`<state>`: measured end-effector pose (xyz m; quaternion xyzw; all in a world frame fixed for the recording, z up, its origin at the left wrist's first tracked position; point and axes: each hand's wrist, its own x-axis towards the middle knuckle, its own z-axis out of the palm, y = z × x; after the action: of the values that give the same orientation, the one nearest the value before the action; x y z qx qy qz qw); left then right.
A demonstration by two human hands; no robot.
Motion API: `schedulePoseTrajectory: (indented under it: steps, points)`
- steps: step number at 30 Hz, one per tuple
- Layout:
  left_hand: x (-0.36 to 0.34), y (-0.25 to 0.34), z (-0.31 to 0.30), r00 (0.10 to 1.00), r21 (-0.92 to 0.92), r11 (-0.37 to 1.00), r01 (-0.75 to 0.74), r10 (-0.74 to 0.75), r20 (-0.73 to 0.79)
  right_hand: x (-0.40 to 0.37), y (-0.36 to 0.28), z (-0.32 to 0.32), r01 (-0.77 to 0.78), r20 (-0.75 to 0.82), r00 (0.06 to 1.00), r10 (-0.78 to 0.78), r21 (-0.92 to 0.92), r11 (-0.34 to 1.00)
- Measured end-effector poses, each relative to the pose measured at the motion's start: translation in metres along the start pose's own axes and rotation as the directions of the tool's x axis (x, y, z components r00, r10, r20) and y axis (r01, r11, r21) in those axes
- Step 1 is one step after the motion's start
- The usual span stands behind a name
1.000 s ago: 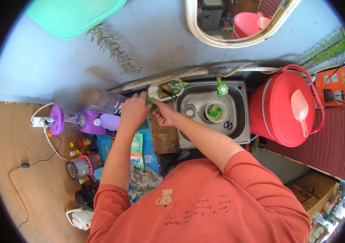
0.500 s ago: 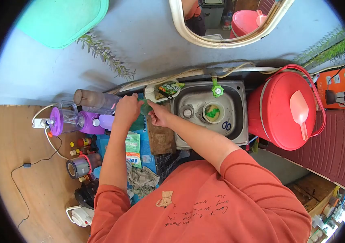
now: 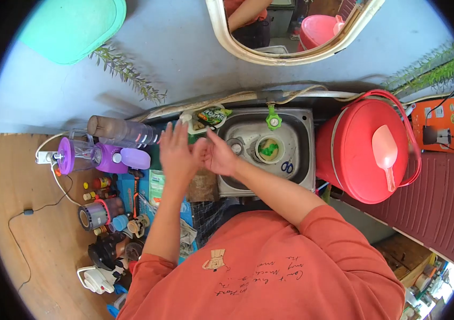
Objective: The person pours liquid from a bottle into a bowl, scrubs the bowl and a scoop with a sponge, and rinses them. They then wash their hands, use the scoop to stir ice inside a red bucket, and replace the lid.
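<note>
My left hand (image 3: pixel 177 154) is raised over the left side of the counter, its fingers stretched out. Beside it my right hand (image 3: pixel 220 156) has its palm turned up and thumb apart, with the fingertips close to or touching the left hand. I see nothing held in either. Dark green material (image 3: pixel 154 158) shows partly behind the left hand. Below the hands lies a wooden board (image 3: pixel 203 186). A white tray (image 3: pixel 186 115) with a green-and-black packet (image 3: pixel 213 116) sits just beyond them. A green-and-white packet (image 3: pixel 156 186) lies by my left forearm.
The steel sink (image 3: pixel 304 128) holds a white tub (image 3: pixel 268 149) with a green item, blue-handled scissors (image 3: pixel 287 167) and a green tap (image 3: pixel 273 120) above. A red bucket (image 3: pixel 363 154) with a pink scoop (image 3: pixel 385 152) stands right. Left are a purple blender (image 3: pixel 110 157) and a hammer (image 3: pixel 136 184).
Both hands have shifted right relative to the counter and come closer together. My left fingers have straightened and my right hand has opened from its curled grip. The view has turned slightly.
</note>
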<state>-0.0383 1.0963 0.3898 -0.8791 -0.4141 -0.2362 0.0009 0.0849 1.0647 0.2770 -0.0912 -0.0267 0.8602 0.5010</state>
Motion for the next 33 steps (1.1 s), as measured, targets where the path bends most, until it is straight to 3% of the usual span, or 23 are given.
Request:
schedulePoseTrajectory:
  steps: [1, 2, 3, 4, 5, 6, 8, 10, 12, 14, 16, 17, 18, 19, 20, 22, 23, 25, 26, 27, 28, 30, 33]
  points:
    - [-0.005, 0.012, 0.015, 0.996, -0.031, 0.995, 0.094, -0.094, 0.000, -0.021, 0.000, 0.033, 0.025, 0.125, 0.992, -0.034, 0.069, 0.997]
    - [-0.012, 0.025, 0.031, 0.982, -0.063, 0.980, 0.188, -0.189, 0.004, -0.033, 0.003, 0.052, 0.013, 0.121, 0.993, -0.020, 0.060, 0.998]
    - [-0.023, 0.037, 0.053, 0.979, -0.068, 0.977, 0.202, -0.202, 0.000, -0.044, 0.007, 0.065, 0.142, 0.002, 0.990, -0.143, 0.085, 0.986]
    - [-0.036, 0.048, 0.076, 0.972, -0.217, 0.947, 0.236, -0.229, 0.056, -0.051, 0.006, 0.068, 0.278, -0.120, 0.956, -0.267, 0.093, 0.956]
    - [-0.044, 0.063, 0.091, 0.962, -0.361, 0.892, 0.272, -0.245, 0.118, -0.054, -0.001, 0.037, 0.277, -0.049, 0.961, -0.273, 0.144, 0.950]
    - [-0.044, 0.084, 0.091, 0.959, -0.368, 0.885, 0.285, -0.257, 0.123, -0.057, -0.008, 0.021, 0.270, -0.062, 0.962, -0.264, 0.139, 0.953]
    - [-0.039, 0.119, 0.084, 0.974, -0.524, 0.823, 0.219, -0.148, 0.174, -0.066, -0.021, -0.004, 0.403, -0.258, 0.865, -0.431, -0.156, 0.902]
    - [-0.030, 0.116, 0.111, 0.980, -0.573, 0.797, 0.194, -0.129, 0.152, -0.098, -0.027, -0.009, 0.394, -0.165, 0.888, -0.430, -0.211, 0.894]
    - [-0.013, 0.122, 0.113, 0.979, -0.331, 0.929, 0.168, -0.119, 0.163, -0.134, -0.033, 0.002, 0.267, -0.133, 0.951, -0.278, -0.092, 0.959]
    - [0.013, 0.127, 0.114, 0.985, -0.282, 0.945, 0.164, -0.140, 0.101, -0.164, -0.039, -0.012, 0.234, -0.099, 0.962, -0.253, -0.170, 0.957]
    - [0.042, 0.138, 0.110, 0.891, -0.429, 0.833, 0.349, -0.154, 0.427, -0.184, -0.043, -0.034, 0.199, -0.064, 0.973, -0.221, -0.245, 0.949]
    - [0.055, 0.148, 0.109, 0.914, -0.263, 0.945, 0.194, -0.077, 0.398, -0.192, -0.044, -0.049, 0.041, -0.257, 0.949, -0.185, -0.480, 0.876]
    - [0.068, 0.157, 0.106, 0.911, -0.263, 0.943, 0.206, -0.086, 0.403, -0.197, -0.042, -0.069, -0.160, -0.438, 0.878, -0.193, -0.649, 0.744]
    - [0.082, 0.164, 0.103, 0.850, -0.149, 0.970, 0.190, -0.087, 0.519, -0.197, -0.034, -0.108, -0.178, -0.589, 0.743, -0.316, -0.630, 0.756]
    - [0.089, 0.170, 0.105, 0.775, -0.037, 0.987, 0.157, -0.100, 0.624, -0.202, -0.036, -0.128, -0.187, -0.592, 0.744, -0.308, -0.628, 0.755]
    - [0.093, 0.174, 0.116, 0.800, -0.022, 0.986, 0.162, -0.118, 0.589, -0.207, -0.050, -0.163, -0.646, -0.860, 0.422, -0.286, -0.507, 0.571]
    - [0.092, 0.174, 0.122, 0.799, -0.014, 0.973, 0.231, -0.181, 0.573, -0.203, -0.046, -0.191, -0.650, -0.862, 0.424, -0.278, -0.503, 0.570]
    - [0.093, 0.167, 0.135, 0.793, 0.000, 0.956, 0.293, -0.243, 0.559, -0.187, -0.039, -0.233, -0.518, -0.897, 0.088, -0.434, -0.413, 0.749]
    - [0.094, 0.157, 0.141, 0.586, -0.124, 0.796, 0.592, -0.320, 0.744, -0.183, -0.040, -0.243, -0.511, -0.901, 0.089, -0.425, -0.408, 0.757]
    - [0.095, 0.149, 0.146, 0.345, -0.150, 0.533, 0.833, -0.288, 0.893, -0.178, -0.043, -0.249, -0.600, -0.873, 0.052, -0.485, -0.415, 0.683]
    - [0.089, 0.147, 0.151, 0.343, -0.141, 0.546, 0.826, -0.288, 0.894, -0.172, -0.045, -0.255, -0.683, -0.838, 0.022, -0.545, -0.411, 0.604]
    - [0.071, 0.146, 0.155, 0.236, -0.237, 0.017, 0.971, -0.200, 0.951, -0.166, -0.044, -0.279, -0.666, -0.830, 0.064, -0.555, -0.450, 0.595]
    - [0.062, 0.142, 0.159, 0.298, -0.304, -0.025, 0.952, -0.127, 0.946, -0.157, -0.051, -0.294, -0.661, -0.815, 0.156, -0.558, -0.506, 0.554]
